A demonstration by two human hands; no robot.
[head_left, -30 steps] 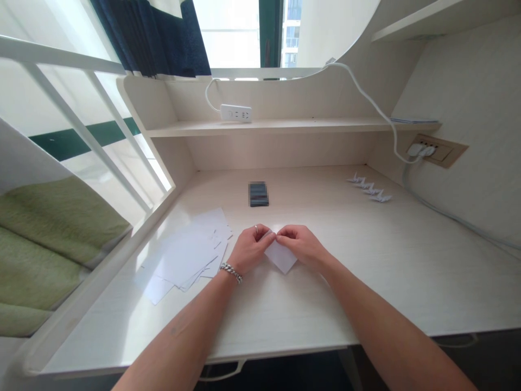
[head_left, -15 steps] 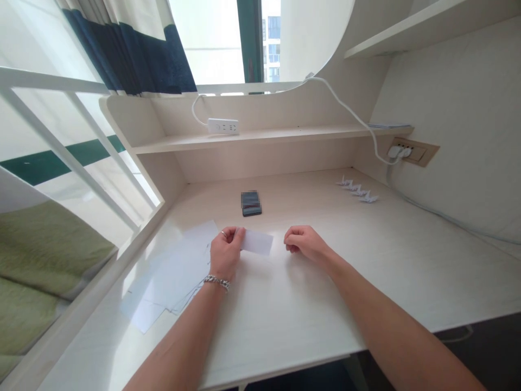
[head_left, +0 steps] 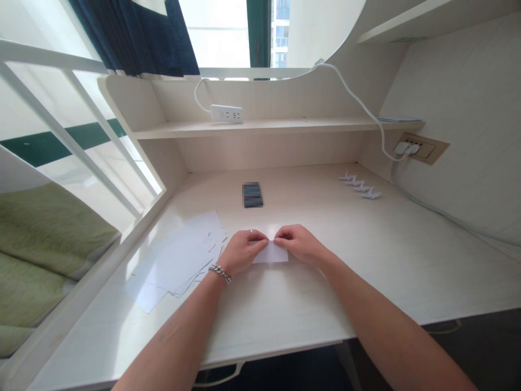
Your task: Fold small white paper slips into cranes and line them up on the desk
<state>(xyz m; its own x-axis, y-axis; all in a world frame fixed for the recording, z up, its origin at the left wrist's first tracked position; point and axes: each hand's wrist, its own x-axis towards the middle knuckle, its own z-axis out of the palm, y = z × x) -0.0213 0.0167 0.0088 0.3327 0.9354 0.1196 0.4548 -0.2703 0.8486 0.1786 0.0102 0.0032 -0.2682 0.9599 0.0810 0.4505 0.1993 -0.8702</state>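
A small white piece of paper (head_left: pixel 271 254) is held between my two hands just above the desk (head_left: pixel 280 309). My left hand (head_left: pixel 244 250), with a ring and a chain bracelet, pinches its upper edge near the middle. Beside it, the thumb and fingers of my right hand (head_left: pixel 299 243) pinch the same edge, the thumb tips almost touching. Part of the paper is hidden behind the fingers. To the left of my left hand lies a loose stack of white paper sheets (head_left: pixel 183 252).
A dark, blurred-out phone-like object (head_left: pixel 253 194) lies beyond my hands. Several folded paper cranes (head_left: pixel 362 187) stand in a row at the back right. A power strip (head_left: pixel 227 113) rests on the shelf (head_left: pixel 277 128). A white cable runs to the wall socket (head_left: pixel 421 148).
My right hand has moved left and taken hold of the paper's upper edge. My left hand has shifted right with the paper. The view has tilted slightly downward.
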